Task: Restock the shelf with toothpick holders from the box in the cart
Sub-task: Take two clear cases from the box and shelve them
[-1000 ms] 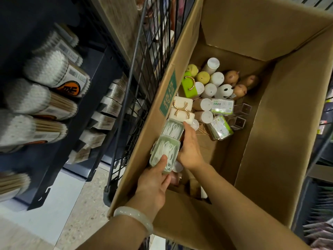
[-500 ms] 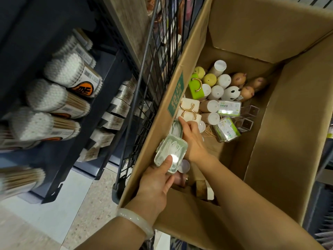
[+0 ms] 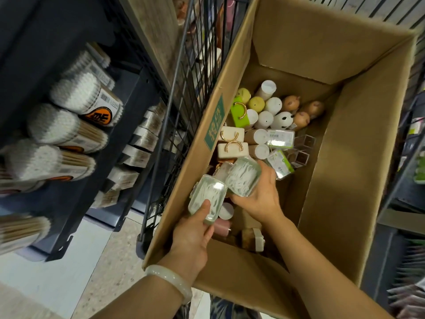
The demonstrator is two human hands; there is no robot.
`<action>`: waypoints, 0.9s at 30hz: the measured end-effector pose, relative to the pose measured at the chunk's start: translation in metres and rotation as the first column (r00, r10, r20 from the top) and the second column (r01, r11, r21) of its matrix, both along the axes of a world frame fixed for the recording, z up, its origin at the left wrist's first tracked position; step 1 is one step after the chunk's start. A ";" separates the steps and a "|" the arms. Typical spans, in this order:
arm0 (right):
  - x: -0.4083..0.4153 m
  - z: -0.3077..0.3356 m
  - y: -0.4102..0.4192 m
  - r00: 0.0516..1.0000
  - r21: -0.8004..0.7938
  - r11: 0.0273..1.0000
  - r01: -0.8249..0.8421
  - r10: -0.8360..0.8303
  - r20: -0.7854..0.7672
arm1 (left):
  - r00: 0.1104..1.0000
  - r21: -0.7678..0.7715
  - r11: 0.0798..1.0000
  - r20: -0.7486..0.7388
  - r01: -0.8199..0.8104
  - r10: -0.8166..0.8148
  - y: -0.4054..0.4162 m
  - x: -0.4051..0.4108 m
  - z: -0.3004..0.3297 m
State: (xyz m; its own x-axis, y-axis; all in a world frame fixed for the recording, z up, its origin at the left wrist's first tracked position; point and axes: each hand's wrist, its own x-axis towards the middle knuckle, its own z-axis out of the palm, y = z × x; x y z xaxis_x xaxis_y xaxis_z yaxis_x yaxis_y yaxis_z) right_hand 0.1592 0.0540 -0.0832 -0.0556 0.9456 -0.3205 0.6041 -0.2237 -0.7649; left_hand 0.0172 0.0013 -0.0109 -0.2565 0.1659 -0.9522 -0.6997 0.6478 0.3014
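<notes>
At the near edge of the cardboard box [image 3: 358, 171], a pale bangle [image 3: 170, 280] is worn on the left wrist. The left hand [image 3: 192, 236] is curled round a clear green-tinted case [image 3: 207, 200] packed with thin white sticks, the thumb laid across its lid and the case held just inside the box's left wall. Just beside it, touching or nearly so, a second case of the same kind [image 3: 243, 178] is gripped by the right hand [image 3: 262, 196], with fingers wrapped along its far side and the palm underneath. Both cases are held above the box's contents, tilted toward the camera. Beneath the hands, a white round lid [image 3: 226, 210], a pinkish cylinder [image 3: 222, 226] and a brown-and-white holder [image 3: 253, 238] are partly hidden in shadow.

Farther in, two cream holders with gold C-shaped handles [image 3: 232, 141] lie against the left wall, and a lime-green one [image 3: 239, 113] stands behind them. Small clear labelled boxes [image 3: 279, 138] and two empty clear cubes [image 3: 303, 148] are seen to the right. At the far end, white cylinders [image 3: 264, 119], yellow rounded holders [image 3: 250, 100] and brown pig-shaped ones [image 3: 301, 111] are clustered together.

The box is carried in a black wire cart [image 3: 174, 125]. To the left, a dark shelf [image 3: 69, 26] is stocked with tubs of cotton swabs [image 3: 76, 93] lying on their sides.
</notes>
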 end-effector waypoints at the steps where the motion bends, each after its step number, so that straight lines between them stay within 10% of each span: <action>1: 0.005 0.010 -0.002 0.999 -0.015 0.999 0.050 -0.050 -0.010 | 1.000 0.010 1.000 0.003 -0.008 0.008 0.001 0.001 0.003; 15: 0.008 0.118 -0.024 0.986 -0.008 0.999 0.035 -0.035 -0.161 | 0.920 0.445 0.890 0.302 0.097 -0.251 0.010 0.009 0.048; 27: 0.050 0.137 -0.036 0.886 -0.139 0.975 -0.176 0.095 -0.455 | 0.755 0.461 0.725 0.162 0.512 -0.636 0.001 -0.025 0.061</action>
